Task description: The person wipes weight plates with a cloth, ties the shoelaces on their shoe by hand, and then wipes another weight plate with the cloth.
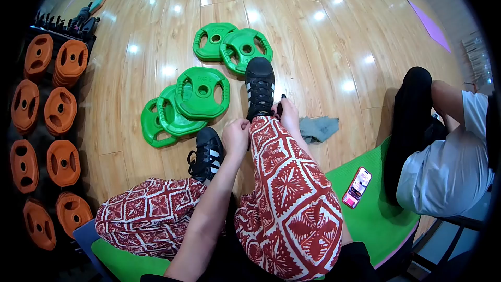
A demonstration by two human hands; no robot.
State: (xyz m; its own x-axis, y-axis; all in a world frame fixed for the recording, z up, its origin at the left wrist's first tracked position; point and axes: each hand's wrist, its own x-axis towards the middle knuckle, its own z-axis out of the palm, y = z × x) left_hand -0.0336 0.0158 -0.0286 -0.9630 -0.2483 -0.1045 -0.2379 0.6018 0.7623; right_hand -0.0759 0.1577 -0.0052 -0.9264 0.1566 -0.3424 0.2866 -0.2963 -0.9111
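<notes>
My left hand (236, 134) is closed at the ankle cuff of the red and white patterned trousers (292, 177), beside the raised leg; what its fingers hold, if anything, is too small to tell. On the other side of that ankle, my right hand (288, 115) is wrapped round a small dark object (282, 105) that I cannot make out. Between the hands is a black shoe with white stripes (260, 86), toe pointing away. The other black shoe (207, 151) rests on the floor to the left. A grey cloth (318, 129) lies right of my right hand.
Green weight plates (202, 91) lie in two overlapping groups on the wooden floor (313, 42). Orange plates (63, 163) fill a rack at the left. A phone (357, 187) lies on the green mat (383, 219). Another person (443, 172) sits at the right.
</notes>
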